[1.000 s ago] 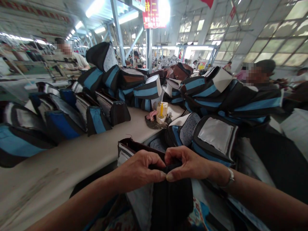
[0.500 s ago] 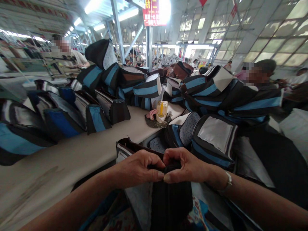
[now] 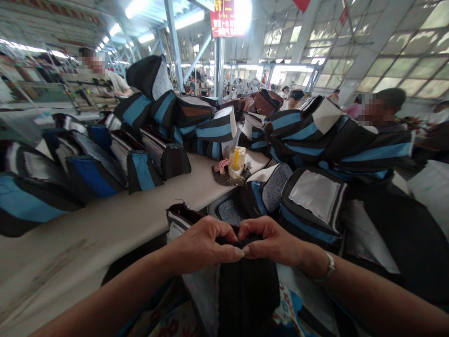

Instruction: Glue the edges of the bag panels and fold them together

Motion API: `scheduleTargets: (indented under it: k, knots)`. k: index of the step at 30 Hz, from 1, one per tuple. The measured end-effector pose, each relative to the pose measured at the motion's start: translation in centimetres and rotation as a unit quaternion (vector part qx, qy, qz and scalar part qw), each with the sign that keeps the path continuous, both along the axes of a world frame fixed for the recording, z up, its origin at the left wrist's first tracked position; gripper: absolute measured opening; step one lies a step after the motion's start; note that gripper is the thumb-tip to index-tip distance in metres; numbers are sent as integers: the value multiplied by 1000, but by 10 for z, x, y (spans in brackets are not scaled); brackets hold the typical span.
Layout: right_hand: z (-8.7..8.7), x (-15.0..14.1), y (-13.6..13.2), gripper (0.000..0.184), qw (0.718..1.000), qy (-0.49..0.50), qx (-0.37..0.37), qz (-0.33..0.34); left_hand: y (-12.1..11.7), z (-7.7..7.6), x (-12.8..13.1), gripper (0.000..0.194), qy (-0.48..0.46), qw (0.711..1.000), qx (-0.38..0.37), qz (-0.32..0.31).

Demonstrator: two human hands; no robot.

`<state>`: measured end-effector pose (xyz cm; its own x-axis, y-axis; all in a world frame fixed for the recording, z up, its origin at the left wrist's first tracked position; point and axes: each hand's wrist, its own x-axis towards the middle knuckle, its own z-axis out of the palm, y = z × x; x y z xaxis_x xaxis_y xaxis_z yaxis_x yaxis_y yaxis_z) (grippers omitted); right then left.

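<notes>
A black bag (image 3: pixel 245 290) with a grey panel stands upright in my lap at the bottom centre. My left hand (image 3: pixel 203 245) is closed on the bag's top edge, thumb and fingers pinching the fabric. My right hand (image 3: pixel 273 243) grips the same top edge right beside it, and the two thumbs touch at the middle. A bracelet sits on my right wrist. What lies inside the bag's opening is hidden by my fingers.
A long pale table (image 3: pixel 115 224) runs along the left, lined with black and blue bags (image 3: pixel 140 171). A heap of the same bags (image 3: pixel 315 140) rises at the right. A small jar (image 3: pixel 236 161) stands on the table's far end. Other people sit beyond.
Both hands stay closed on the bag's top edge and have shifted only slightly. The view has swayed a little.
</notes>
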<state>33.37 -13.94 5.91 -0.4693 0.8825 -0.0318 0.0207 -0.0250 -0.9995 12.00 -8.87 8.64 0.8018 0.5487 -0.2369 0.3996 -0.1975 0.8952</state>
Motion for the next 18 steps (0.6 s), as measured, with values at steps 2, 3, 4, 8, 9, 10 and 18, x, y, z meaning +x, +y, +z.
scheduleTargets:
  k: [2,3,4,8,9,10,18]
  knots:
    - [0,-2,-1,18,1000,-1,-19,-9,-3,1,3,19,11,1000,1,20]
    - [0,-3,-2,18,1000,-3,-26,-13,-4,1,4,16,14,999,4,29]
    - [0,-3,-2,17,999,-7,-29,-17,-6,2,5,15,14,999,16,37]
    - [3,-4,-5,14,999,-23,-16,-40,-8,7,7,15,6,996,70,50]
    - [4,-4,-5,14,999,-23,-16,-45,-8,7,6,15,5,997,67,46]
    - [5,-5,-6,14,999,-20,-21,-47,-8,8,6,16,5,997,60,42]
    - [8,-4,-4,13,997,-3,-69,-36,-7,9,10,16,20,994,98,35]
